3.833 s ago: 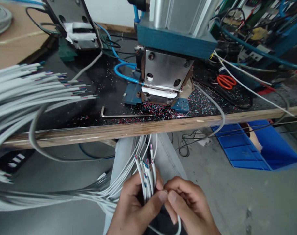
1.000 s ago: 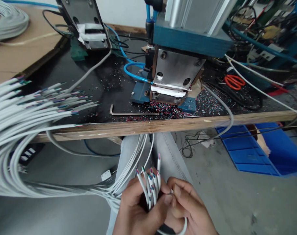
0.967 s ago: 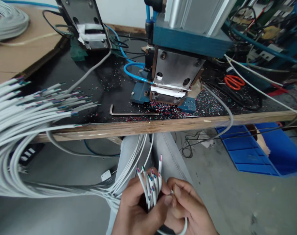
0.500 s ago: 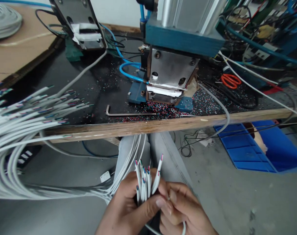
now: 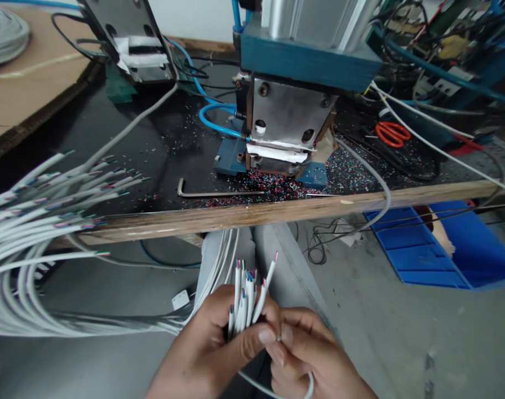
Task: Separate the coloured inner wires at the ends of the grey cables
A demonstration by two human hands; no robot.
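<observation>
— Nearest? Left hand (image 5: pixel 210 354), fingers clamped around a bunch of thin white cables with coloured stripped tips (image 5: pixel 244 293), held upright below the surface edge, above the lap.

— And the right hand (image 5: pixel 310 363)? Fingers pinched together on one white cable beside the left thumb.

— Farther? Wood-edged black surface (image 5: pixel 277 210), bent metal hex key (image 5: pixel 214 193), then blue-and-steel press machine (image 5: pixel 294 111). Orange-handled scissors (image 5: pixel 391 133) off right.

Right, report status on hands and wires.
Left hand gripping bunch of white wires with coloured stripped tips. Right hand pinching one wire end beside it. Wooden bench edge above, apart from both hands.
</observation>
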